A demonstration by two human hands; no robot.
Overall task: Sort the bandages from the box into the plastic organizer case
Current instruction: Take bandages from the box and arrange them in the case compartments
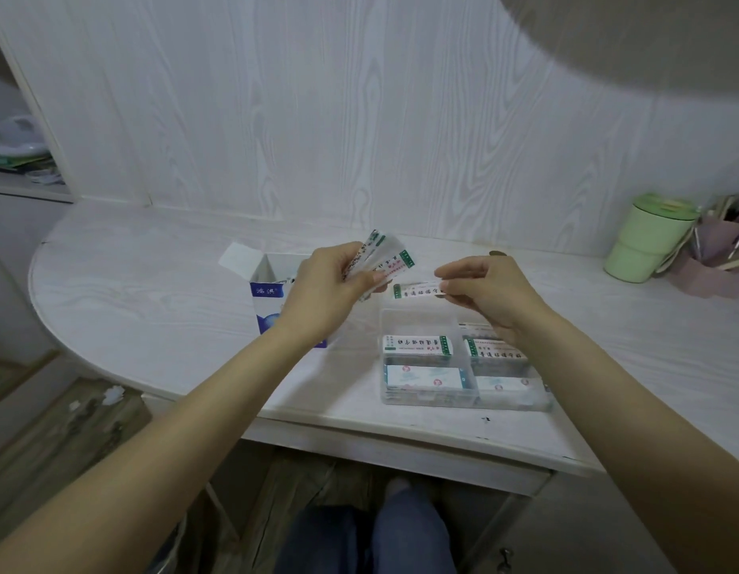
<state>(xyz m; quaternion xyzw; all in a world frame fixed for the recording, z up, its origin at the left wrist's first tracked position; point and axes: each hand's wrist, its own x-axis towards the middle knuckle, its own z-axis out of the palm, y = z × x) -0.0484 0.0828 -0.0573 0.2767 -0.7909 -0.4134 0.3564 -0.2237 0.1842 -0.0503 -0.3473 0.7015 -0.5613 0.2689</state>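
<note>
My left hand (332,279) grips a fanned bunch of wrapped bandages (386,254) above the table. Just to its right, my right hand (479,290) pinches one single bandage (417,290) by its right end, held level over the far part of the clear plastic organizer case (463,401). The case sits near the table's front edge; several of its compartments hold stacked bandages (417,345). The blue and white bandage box (266,296) stands upright with its flap open, partly hidden behind my left wrist.
A pale green lidded cup (645,238) and a pink holder of utensils (720,254) stand at the far right of the white table (152,292). A shelf with clutter (19,147) is at the far left. My knees show under the table.
</note>
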